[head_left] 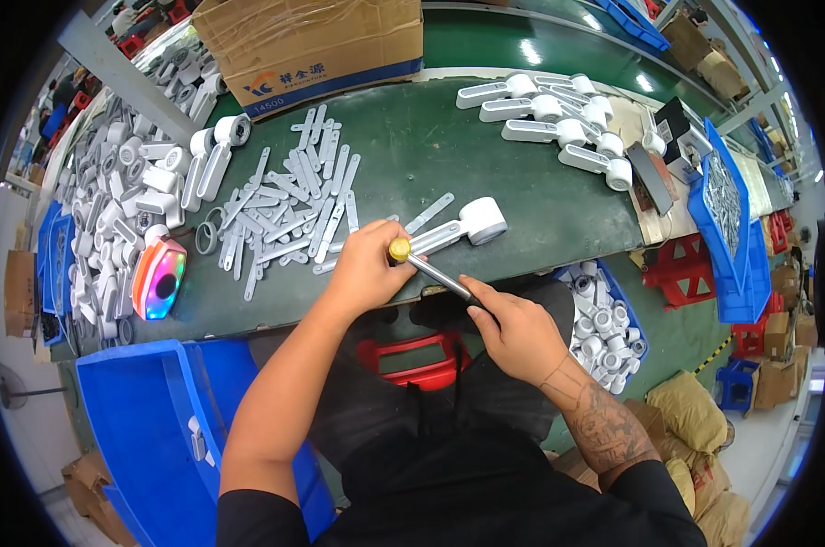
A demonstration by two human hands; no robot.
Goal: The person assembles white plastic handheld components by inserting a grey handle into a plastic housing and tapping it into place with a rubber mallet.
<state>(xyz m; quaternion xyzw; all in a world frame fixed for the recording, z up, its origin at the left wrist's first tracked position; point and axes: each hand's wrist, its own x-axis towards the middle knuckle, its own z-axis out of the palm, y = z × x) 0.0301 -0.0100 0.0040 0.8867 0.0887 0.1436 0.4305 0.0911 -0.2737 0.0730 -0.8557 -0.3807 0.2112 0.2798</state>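
My right hand [517,333] is wrapped round a hammer [442,277] with a metal shaft, a dark grip and a yellow head. The yellow head sits beside the fingers of my left hand [369,264], at the near end of a white handled part [438,238]. That part has a round white head with a grey rim and lies on the green table. My left hand is closed on its handle end; the fingertips are partly hidden behind the hammer. A grey flat strip [430,212] lies just beyond the part.
Loose grey strips [294,196] lie heaped left of centre. White handled parts [547,108] stand grouped at the far right, with more piled [112,196] at the left. Beside that pile glows a colourful speaker-like device [160,279]. A cardboard box [312,55] and blue bins [134,401] flank the table.
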